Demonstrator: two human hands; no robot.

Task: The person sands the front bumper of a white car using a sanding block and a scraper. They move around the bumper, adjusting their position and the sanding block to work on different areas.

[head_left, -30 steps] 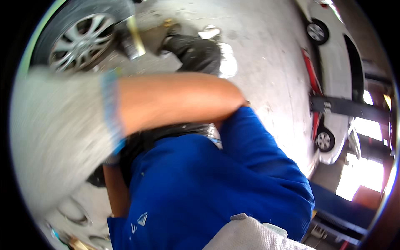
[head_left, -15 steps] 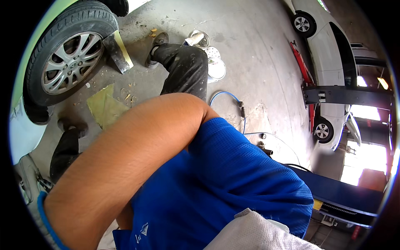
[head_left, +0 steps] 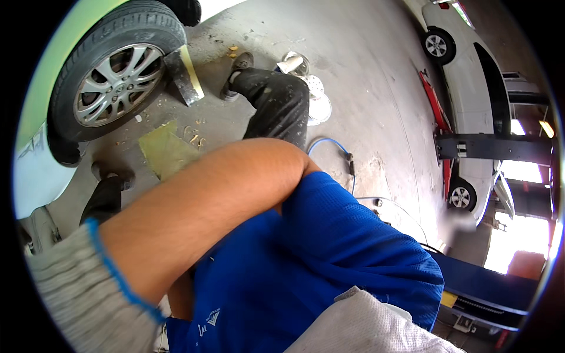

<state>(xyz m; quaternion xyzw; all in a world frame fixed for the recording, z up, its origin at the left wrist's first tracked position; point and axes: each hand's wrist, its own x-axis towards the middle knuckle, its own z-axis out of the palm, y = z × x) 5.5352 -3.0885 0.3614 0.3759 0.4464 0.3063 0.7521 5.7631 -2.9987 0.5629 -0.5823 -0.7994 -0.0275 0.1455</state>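
My bare right arm (head_left: 223, 182) bends across my blue shirt (head_left: 353, 235) toward the lower left. It ends in a grey knitted glove with a blue cuff (head_left: 88, 294), smeared by motion. The glove's fingers fall outside the picture, so what my right hand holds, if anything, is hidden. Nearest to it is the pale lower body panel (head_left: 44, 176) of a car. Under the arm a bit of my left arm (head_left: 180, 296) shows; my left hand is not visible. Above, the car's tyre and silver wheel (head_left: 120, 85) stand on the floor.
A dark board with a yellow edge (head_left: 184, 76) leans by the tyre. A yellowish sheet (head_left: 165, 150) lies near my feet. Round tins (head_left: 318, 109) and a blue hose (head_left: 323, 140) are beside my leg. A white car (head_left: 471, 88) and a dark lift beam (head_left: 500, 147) are at right.
My right forearm has swung up, bringing the gloved hand into the lower left. The whole view has shifted slightly, so the wheel and floor things appear farther right.
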